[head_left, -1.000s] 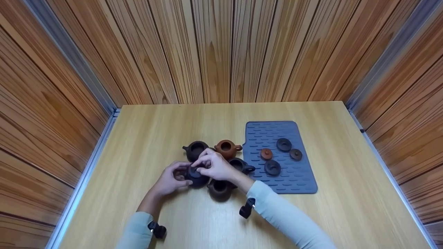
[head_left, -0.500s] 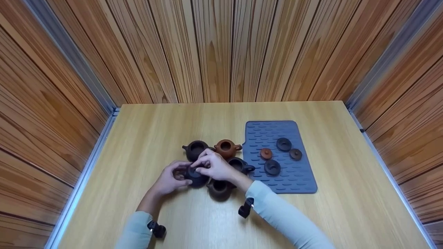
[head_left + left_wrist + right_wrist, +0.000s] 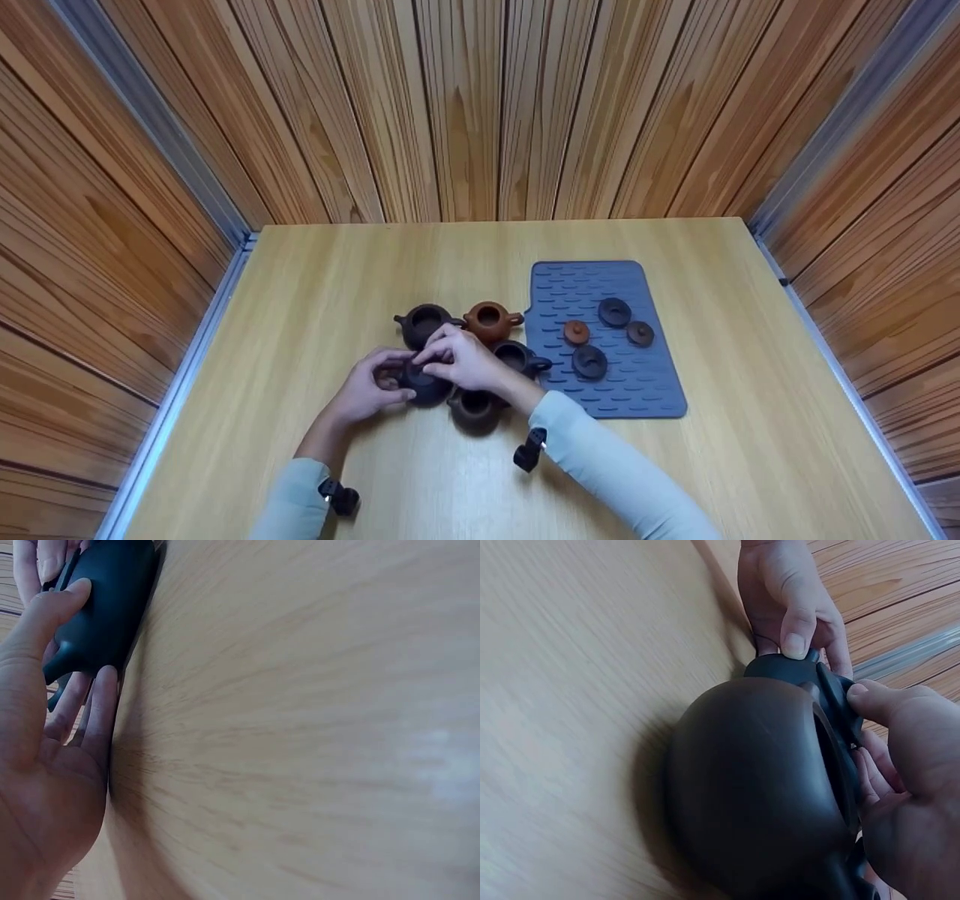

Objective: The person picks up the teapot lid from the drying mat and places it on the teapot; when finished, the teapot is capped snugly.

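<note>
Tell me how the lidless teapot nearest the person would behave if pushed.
That teapot looks like clay, so it's likely rigid and might chip if knocked. It appears smooth and rounded, so it could prove slippery.

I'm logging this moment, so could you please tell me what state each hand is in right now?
Left hand: closed, holding the dark teapot nearest it.
Right hand: closed, pinching the lid on that teapot.

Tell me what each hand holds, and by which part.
The left hand holds the black teapot by its body, thumb against its side. The right hand pinches that teapot's lid; exactly where on the lid cannot be told.
</note>
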`<state>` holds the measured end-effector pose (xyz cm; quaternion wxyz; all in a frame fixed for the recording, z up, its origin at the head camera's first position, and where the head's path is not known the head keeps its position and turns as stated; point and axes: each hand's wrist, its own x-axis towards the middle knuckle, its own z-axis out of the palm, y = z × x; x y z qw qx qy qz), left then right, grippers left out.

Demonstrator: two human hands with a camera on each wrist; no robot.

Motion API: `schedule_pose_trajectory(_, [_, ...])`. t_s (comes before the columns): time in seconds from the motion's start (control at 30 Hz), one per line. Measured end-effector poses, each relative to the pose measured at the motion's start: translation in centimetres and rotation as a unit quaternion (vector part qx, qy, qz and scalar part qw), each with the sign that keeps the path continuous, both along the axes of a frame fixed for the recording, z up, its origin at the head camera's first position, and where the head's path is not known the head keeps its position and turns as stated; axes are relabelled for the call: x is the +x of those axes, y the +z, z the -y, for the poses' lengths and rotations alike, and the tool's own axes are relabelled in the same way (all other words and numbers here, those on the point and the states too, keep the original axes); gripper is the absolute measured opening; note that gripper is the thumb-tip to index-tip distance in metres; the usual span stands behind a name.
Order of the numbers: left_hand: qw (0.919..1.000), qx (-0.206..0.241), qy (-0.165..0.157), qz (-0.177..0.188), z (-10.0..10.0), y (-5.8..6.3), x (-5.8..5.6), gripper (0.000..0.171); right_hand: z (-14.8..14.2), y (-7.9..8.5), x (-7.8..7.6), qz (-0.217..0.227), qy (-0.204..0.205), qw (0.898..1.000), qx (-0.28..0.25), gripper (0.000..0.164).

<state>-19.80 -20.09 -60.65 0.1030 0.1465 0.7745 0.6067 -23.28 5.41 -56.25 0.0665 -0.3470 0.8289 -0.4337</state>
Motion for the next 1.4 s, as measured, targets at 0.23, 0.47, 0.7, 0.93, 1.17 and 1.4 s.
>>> schedule_pose_trajectory(0.23, [1.0000, 0.003, -0.001, -0.003, 0.0, 0.1, 0.0, 0.061, -0.1, 0.6, -0.1, 0.016, 0.005, 1.000, 0.020, 0.023])
schedule_pose_trajectory(0.47, [1.0000, -0.003, 0.001, 0.001, 0.0, 0.1, 0.1, 0.063, -0.2, 0.8, 0.3, 0.037, 0.002, 0.999, 0.027, 0.027])
schedule_pose_trajectory(0.7, [0.9998, -0.011, -0.012, 0.007, 0.1, 0.3, 0.1, 0.064, -0.7, 0.8, 0.8, 0.028, 0.002, 0.999, 0.032, 0.027])
schedule_pose_trajectory(0.93, [0.9981, -0.034, -0.051, 0.004, 0.9, 1.8, -0.8, 0.062, -1.5, 1.1, 0.8, 0.009, 0.020, 0.999, 0.033, 0.030])
schedule_pose_trajectory(1.17, [0.9973, -0.065, -0.021, 0.025, 1.8, 3.9, -2.3, 0.058, -2.4, 1.5, 1.1, 0.013, 0.035, 0.999, 0.032, 0.034])
schedule_pose_trajectory(1.4, [0.9937, -0.089, 0.067, -0.005, 0.9, 5.1, -4.2, 0.053, -3.1, 1.6, 1.6, 0.017, 0.052, 0.998, 0.028, 0.036])
